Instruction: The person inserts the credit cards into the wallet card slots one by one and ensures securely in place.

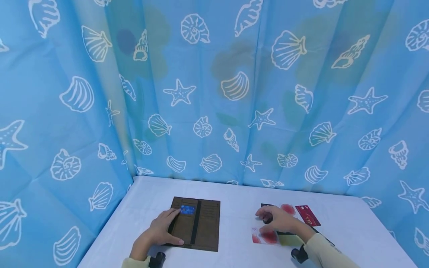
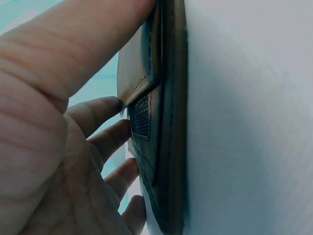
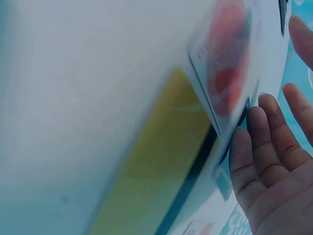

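A brown wallet (image 1: pixel 207 227) lies unfolded on the table, a dark strip down its middle. One blue card (image 1: pixel 187 210) sits in an upper slot on its left half. My left hand (image 1: pixel 161 229) rests on the wallet's left side, fingers and thumb spread; in the left wrist view the fingertips (image 2: pixel 128 128) touch the wallet's edge. Over several cards on the right hovers my right hand (image 1: pixel 279 219), fingers loosely bent with nothing visibly held. Beneath it are a white-and-red card (image 1: pixel 256 236) and a yellowish card (image 1: pixel 289 240); the hand partly hides others.
A red card (image 1: pixel 307 216) lies beyond the right hand, near a card with a round red print (image 1: pixel 287 209). The white table (image 1: pixel 154 190) ends at a blue shell-patterned curtain (image 1: pixel 207 111) behind and on the left.
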Demonstrator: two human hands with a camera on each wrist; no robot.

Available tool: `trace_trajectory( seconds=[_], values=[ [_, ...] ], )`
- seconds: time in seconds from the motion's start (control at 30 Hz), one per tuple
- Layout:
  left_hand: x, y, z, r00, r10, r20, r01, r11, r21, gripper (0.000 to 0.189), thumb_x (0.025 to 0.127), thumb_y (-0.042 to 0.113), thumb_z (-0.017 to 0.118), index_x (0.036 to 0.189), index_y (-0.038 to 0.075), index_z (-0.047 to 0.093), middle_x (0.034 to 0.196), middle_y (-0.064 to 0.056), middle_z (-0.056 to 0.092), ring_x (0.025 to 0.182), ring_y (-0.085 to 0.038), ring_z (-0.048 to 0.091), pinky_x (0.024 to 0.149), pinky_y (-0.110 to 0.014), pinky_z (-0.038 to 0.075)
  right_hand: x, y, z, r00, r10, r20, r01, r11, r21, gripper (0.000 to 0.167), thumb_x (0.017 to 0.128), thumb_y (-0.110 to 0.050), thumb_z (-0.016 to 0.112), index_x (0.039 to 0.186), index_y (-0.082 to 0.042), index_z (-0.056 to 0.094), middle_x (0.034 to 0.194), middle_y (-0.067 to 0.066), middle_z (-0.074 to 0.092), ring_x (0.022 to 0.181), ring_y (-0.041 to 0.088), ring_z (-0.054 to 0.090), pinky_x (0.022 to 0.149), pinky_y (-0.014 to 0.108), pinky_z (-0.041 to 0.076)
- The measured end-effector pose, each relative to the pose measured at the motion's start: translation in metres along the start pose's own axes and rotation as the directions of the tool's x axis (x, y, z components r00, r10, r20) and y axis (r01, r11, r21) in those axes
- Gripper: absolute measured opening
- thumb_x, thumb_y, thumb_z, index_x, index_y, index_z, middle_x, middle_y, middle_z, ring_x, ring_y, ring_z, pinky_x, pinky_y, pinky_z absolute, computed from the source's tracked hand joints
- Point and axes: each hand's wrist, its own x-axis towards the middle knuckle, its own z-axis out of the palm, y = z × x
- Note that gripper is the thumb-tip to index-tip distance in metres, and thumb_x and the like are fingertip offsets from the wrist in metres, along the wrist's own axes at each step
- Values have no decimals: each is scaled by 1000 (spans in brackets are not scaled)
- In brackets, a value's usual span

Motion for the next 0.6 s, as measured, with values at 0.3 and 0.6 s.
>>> trace_trajectory(
  seconds=[0.3, 0.6],
  values=[
    [-3, 1, 0, 1000, 3, -11, -3, 1000, -7, 109, 62, 48, 91, 151, 11, 39, 153, -16, 40, 142, -41, 33, 112, -69, 28, -14, -14, 17, 999, 31, 40, -29, 998, -54, 58, 68, -32, 91, 117, -22, 63, 113, -3, 64, 103, 18, 59, 96, 51, 54],
    [-4, 2, -1, 1000, 14, -14, -14, 1000, -16, 109, 62, 48, 91, 150, 11, 40, 153, -16, 40, 142, -41, 32, 111, -70, 28, -22, -18, 19, 997, 54, 58, -46, 990, -130, 59, 66, -26, 92, 116, -24, 62, 113, -3, 60, 105, 19, 57, 98, 53, 53]
  ],
)
